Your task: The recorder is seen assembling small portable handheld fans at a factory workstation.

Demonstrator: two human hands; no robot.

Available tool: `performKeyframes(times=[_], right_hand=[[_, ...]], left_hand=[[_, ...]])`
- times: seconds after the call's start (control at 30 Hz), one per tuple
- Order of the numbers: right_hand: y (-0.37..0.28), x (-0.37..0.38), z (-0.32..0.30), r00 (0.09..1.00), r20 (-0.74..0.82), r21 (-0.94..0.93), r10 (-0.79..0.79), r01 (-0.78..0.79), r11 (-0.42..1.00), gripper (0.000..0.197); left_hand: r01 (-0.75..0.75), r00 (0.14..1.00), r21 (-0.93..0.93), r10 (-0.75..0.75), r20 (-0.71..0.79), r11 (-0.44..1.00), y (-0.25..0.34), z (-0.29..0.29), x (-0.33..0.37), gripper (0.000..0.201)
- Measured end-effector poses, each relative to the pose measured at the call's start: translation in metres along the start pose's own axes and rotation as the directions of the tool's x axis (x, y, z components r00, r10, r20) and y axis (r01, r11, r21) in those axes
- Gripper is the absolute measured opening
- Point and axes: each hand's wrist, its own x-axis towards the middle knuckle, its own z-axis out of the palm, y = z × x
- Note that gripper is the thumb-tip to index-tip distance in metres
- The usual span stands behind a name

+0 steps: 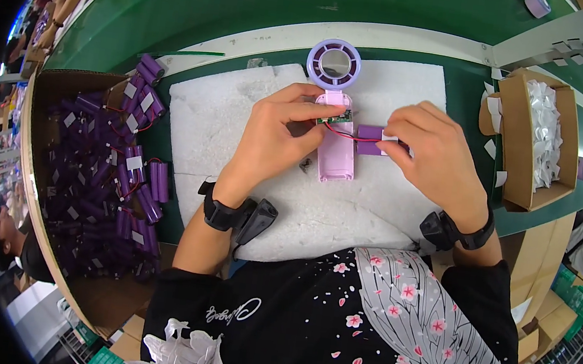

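A small fan lies on the white foam sheet, its round purple head at the far end and its pink handle shell toward me. A green circuit board sits in the upper part of the shell. My left hand grips the shell from the left, fingers over the board and thumb by the wires. Red and black wires run right from the board to a purple battery pack with a white label. My right hand closes round the pack's right end, beside the shell.
At left stands a cardboard box heaped with purple wired battery packs. An open box of white pieces is at right. Beyond a pale rail runs a green belt carrying fan parts. Other people work at both sides.
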Motion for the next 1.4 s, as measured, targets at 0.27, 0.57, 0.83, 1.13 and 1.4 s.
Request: performKeyframes(times=[0.27,0.57,0.83,1.13,1.4], right_hand=[[-0.017,-0.010,0.007,0.999,0.038,-0.118,0.018,-0.014,0.993,0.011],[-0.016,-0.013,0.020,0.998,0.029,-0.269,-0.051,0.057,0.962,0.008],[-0.012,-0.009,0.009,0.997,0.079,-0.157,0.024,-0.012,0.988,0.008],[-0.007,-0.010,0.016,0.995,0.088,-0.119,-0.041,0.051,0.992,0.010],[-0.011,-0.015,0.022,0.995,0.043,-0.211,-0.090,0.097,0.973,0.007]], left_hand=[[-0.047,0.999,0.072,0.048,-0.001,0.996,-0.003,-0.001,-0.002,0.036],[-0.072,0.997,-0.025,0.072,0.019,0.997,-0.007,-0.002,-0.003,0.037],[-0.020,0.998,-0.081,0.024,0.050,0.997,-0.009,-0.002,-0.002,0.038],[-0.062,0.996,-0.035,0.063,0.056,0.997,-0.020,-0.002,-0.003,0.039],[-0.091,0.995,-0.052,0.094,0.041,0.994,-0.024,0.004,-0.003,0.038]])
